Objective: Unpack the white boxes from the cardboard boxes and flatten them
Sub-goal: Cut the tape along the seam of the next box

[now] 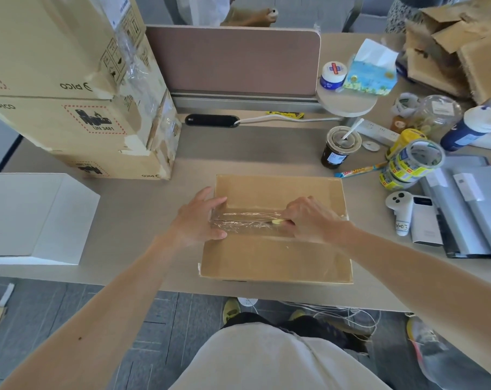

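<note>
Cardboard box [275, 249] sits mid-frame on the tabletop [143, 220]. My left hand [202, 218], fingers straight, pins it so it won't slide; right hand [309, 218] fingers pinch a yellow cutter [278, 221] at the tape [247, 218].

Open gap btwn white box [41, 218] & cardboard box [275, 257]; cartons [69, 114] behind; tape rolls [413, 161] crowd rt.

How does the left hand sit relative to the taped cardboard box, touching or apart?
Touching. The head view shows the left hand with its fingers laid flat on the taped left end of the cardboard box, with no gap between them.
</note>
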